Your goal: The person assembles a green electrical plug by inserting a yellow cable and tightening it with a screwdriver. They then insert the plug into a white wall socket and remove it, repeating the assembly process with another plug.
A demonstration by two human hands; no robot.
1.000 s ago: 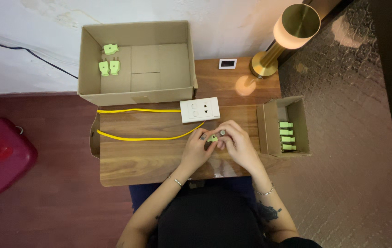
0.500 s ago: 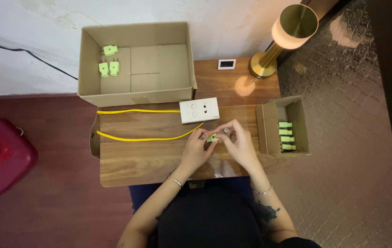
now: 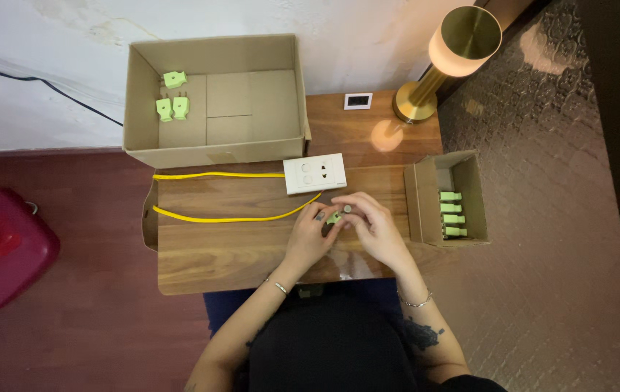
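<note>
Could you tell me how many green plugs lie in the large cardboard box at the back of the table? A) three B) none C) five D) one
A: three green plugs sit in the back left corner of the large cardboard box, one above and two side by side below it.

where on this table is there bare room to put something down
Bare wood lies on the table below the yellow cable, left of the left hand. A smaller patch sits between the socket and the lamp. It is crowded where both hands, the right hand included, hold the green plug.
</note>
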